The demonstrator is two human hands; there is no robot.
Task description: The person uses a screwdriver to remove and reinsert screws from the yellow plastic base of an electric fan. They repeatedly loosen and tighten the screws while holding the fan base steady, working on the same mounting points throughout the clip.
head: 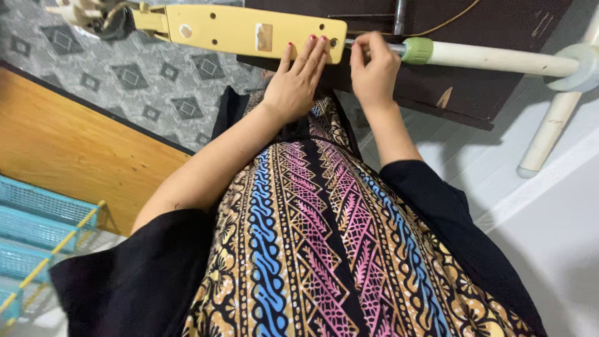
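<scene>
A dark wooden table (474,75) stands over grey patterned floor tiles (143,81). One yellow housing (237,30) — left hand (296,84) flat, fingers together (nails red); right hand (372,68) clamped round one metal shaft (394,47).

Fan stand assembly, lying horizontally across the dark brown table (474,93). Yellow plastic housing (243,30): long, flat, rectangular, showing several small holes and a pale square inset, its far end running into a cream fitting at the frame's left edge. Metal rod (394,47): joining housing to a green collar (417,50). Cream pole (499,60): extending rightward from the collar toward a pale round base (577,65).
</scene>
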